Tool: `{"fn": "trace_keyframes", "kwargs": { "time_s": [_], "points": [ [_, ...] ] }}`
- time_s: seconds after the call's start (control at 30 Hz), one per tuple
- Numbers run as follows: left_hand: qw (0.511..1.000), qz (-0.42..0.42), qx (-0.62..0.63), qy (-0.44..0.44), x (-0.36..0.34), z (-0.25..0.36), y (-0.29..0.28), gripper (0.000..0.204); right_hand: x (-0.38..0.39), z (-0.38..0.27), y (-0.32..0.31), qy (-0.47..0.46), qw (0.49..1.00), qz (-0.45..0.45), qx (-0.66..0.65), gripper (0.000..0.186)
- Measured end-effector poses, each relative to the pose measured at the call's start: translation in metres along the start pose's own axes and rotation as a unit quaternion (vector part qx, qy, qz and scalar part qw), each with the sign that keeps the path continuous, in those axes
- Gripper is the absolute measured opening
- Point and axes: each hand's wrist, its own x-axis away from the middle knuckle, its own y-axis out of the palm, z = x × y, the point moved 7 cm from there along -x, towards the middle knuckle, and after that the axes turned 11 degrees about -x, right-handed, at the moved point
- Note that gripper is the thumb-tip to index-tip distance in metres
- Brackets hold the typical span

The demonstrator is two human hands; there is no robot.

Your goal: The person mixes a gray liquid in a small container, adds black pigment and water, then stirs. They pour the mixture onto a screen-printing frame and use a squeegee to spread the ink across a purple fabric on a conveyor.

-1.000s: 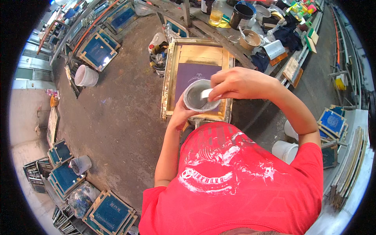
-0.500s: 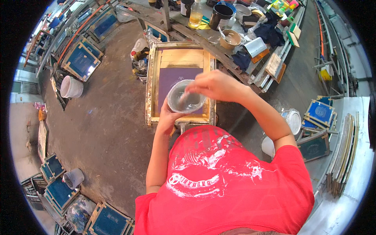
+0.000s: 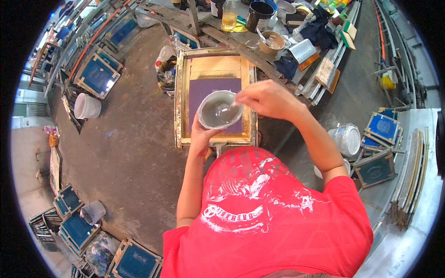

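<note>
My left hand (image 3: 203,138) is wrapped round the side of a round translucent tub (image 3: 202,118) with whitish smears on its rim. A glossy grey fluid (image 3: 219,113) lies in it. Over the tub's right rim, my right hand (image 3: 270,98) is closed in a pinch on a pale stirring stick (image 3: 234,101), of which only a short length shows. Below the tub lies a wood-framed printing screen (image 3: 179,92), with a purple panel (image 3: 200,95) in the middle and yellow-brown bands round it. The tub covers part of that panel.
Beyond the screen, a cluttered bench bears a black bucket (image 3: 260,16), a brown tub (image 3: 271,42), a bottle (image 3: 229,16) and dark rags (image 3: 320,34). A white bucket (image 3: 345,139) stands at right. Blue screens (image 3: 97,74) and another white bucket (image 3: 87,106) stand at left.
My right hand has moved slightly right and up, from over the tub's middle to its right rim, with the stick. The tub has shifted a little and tipped. The view has moved slightly.
</note>
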Motion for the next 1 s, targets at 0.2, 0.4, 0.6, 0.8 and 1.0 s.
{"fn": "trace_keyframes", "kwargs": {
  "time_s": [0.2,0.4,0.6,0.8,1.0],
  "points": [
    [0.999,0.009,-0.034,-0.020,0.003,-0.011,-0.010,0.088,0.003,0.019,0.018,0.006,0.997,0.056,-0.053,0.019],
    [0.996,0.021,-0.069,-0.055,0.008,-0.017,-0.009,0.085,0.000,0.025,0.039,0.049,0.990,-0.040,-0.124,0.022],
    [0.998,-0.032,-0.032,-0.045,0.014,-0.015,0.009,0.086,-0.025,0.062,0.016,0.034,0.988,0.150,-0.007,0.044],
    [0.997,-0.003,0.035,-0.065,0.031,-0.016,-0.001,0.089,-0.064,0.210,-0.056,0.075,0.918,0.324,-0.215,0.054],
    [0.996,0.051,0.059,-0.035,0.065,-0.007,-0.021,0.092,-0.091,0.357,-0.149,0.281,0.834,0.471,0.062,0.132]
  ]
}}
